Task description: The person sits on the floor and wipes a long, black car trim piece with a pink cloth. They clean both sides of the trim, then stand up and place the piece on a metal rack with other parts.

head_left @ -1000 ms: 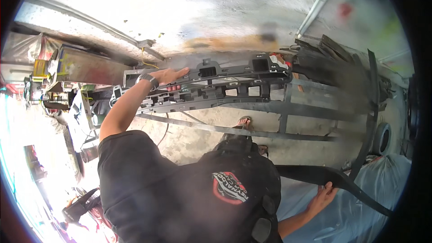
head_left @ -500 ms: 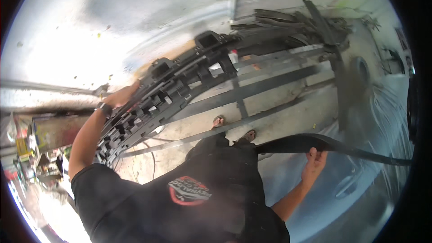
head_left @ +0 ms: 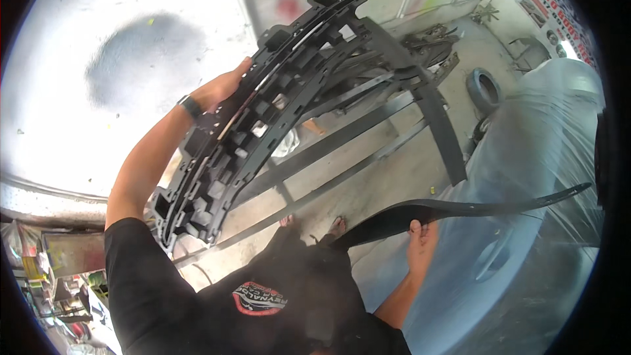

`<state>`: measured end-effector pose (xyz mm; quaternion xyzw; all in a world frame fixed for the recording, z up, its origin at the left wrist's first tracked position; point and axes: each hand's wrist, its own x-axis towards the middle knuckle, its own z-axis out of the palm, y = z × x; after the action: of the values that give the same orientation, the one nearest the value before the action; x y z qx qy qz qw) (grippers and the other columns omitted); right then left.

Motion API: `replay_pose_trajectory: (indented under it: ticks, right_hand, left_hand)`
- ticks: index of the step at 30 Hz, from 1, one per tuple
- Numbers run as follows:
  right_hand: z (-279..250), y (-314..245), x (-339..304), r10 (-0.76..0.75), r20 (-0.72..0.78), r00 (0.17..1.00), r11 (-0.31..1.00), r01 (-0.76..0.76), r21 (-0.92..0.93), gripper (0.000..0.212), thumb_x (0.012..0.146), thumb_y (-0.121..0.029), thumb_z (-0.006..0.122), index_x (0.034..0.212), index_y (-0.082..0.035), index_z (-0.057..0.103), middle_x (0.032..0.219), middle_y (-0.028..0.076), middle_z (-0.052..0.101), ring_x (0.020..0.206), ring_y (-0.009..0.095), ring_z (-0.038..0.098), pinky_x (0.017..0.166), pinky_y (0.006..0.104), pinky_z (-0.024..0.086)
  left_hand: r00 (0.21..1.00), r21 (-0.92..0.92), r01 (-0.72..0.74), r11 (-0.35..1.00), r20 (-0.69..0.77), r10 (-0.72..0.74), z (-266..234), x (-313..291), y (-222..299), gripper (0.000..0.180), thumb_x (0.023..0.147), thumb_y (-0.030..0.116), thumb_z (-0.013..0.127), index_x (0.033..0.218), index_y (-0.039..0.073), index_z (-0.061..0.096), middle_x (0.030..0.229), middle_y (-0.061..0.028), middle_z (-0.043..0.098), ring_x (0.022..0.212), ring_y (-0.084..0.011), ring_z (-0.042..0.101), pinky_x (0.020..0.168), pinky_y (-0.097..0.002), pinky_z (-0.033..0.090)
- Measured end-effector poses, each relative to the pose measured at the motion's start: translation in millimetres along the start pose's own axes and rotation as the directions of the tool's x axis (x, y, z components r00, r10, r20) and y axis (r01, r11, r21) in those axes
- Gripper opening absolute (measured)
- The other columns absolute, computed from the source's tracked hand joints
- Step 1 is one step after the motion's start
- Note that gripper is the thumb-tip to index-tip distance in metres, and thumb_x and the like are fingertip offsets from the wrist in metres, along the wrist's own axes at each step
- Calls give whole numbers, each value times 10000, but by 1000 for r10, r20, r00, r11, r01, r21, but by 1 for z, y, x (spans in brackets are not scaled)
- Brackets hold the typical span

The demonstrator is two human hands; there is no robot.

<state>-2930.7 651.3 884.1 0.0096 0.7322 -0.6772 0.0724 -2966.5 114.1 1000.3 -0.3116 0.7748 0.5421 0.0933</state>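
Note:
My left hand, with a watch at the wrist, grips the upper edge of a long black plastic car grille. The grille is held up at a slant, its far end toward the wall and its near end low by my left sleeve. Square openings and brackets run along it. To the right, my right hand is closed on a glossy black curved trim strip. Its fingers pinch the lower edge near the wide part. The strip's thin end points right, and its other end reaches in front of my legs.
Under the grille stands a metal bar rack. A dark flat strip hangs over its right end, with a pile of dark parts behind. A tire stands beyond. A blue car under plastic sheeting fills the right side.
The grille has been raised off the rack and tilted more steeply, its far end higher. My right hand still holds the trim strip, whose thin end has swung upward. The view has shifted.

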Motion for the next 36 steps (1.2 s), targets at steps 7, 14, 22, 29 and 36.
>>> replay_pose_trajectory:
  ticks: [7,14,22,29,36]
  right_hand:
    - [-52,3,26,-91,55,994,996,93,-19,445,921,-19,598,1343,26,464,1185,94,586,1100,177,562,981,296,425]
    - [-68,2,40,-38,59,998,999,37,18,475,908,-3,628,1350,17,455,1186,88,585,1083,172,560,944,301,450]
    - [-85,10,35,-21,-70,997,1000,19,-25,486,920,-4,602,1377,17,435,1206,94,581,1075,169,558,958,298,438]
    - [-100,19,19,-49,-264,963,999,49,-7,449,972,-76,578,1389,13,439,1153,60,601,1022,137,562,935,276,438]
    - [-130,38,1,-106,-305,946,993,83,-89,405,977,-87,576,1352,21,467,1110,47,608,966,123,564,874,260,448]
  left_hand:
    - [989,-215,-65,974,116,92,87,118,99,662,1021,588,262,930,30,608,777,-137,620,657,-264,595,593,-423,506]
    - [993,-403,-32,914,91,75,173,158,159,639,1025,559,234,872,39,573,693,-112,579,569,-268,555,541,-439,492]
    - [998,-580,-11,815,39,41,243,186,148,808,957,717,154,832,48,589,676,-113,580,573,-276,569,557,-418,495]
    - [994,-730,21,684,91,68,284,179,99,827,919,774,149,783,65,552,669,-103,540,598,-274,534,574,-412,466]
    - [989,-744,149,652,115,-95,304,179,63,804,896,804,169,728,91,501,666,-77,524,600,-262,518,585,-402,452]
